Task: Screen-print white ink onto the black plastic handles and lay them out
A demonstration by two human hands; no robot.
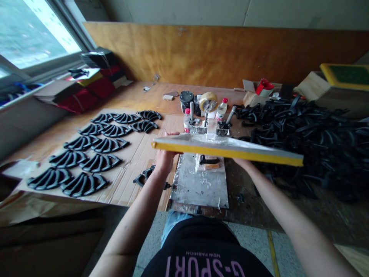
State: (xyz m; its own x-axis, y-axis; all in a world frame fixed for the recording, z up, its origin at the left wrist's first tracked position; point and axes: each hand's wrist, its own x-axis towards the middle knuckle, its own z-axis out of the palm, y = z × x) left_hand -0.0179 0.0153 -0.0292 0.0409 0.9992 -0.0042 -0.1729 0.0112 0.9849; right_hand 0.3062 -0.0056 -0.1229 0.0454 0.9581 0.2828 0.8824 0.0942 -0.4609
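A screen-printing frame with a yellow front edge is tilted up over a metal base plate. My left hand is closed around the left part of this frame, with fingers showing above and below its edge. My right hand reaches under the frame's right half, and its fingers are hidden behind it. On the base plate, below the frame, a black curved handle sits in a small holder. By my left forearm, more black handles lie on the cardboard.
Rows of black handles lie fanned out on cardboard at left. A large heap of black handles covers the right side. Behind the frame stand a tape roll, a red-capped bottle and a black tub.
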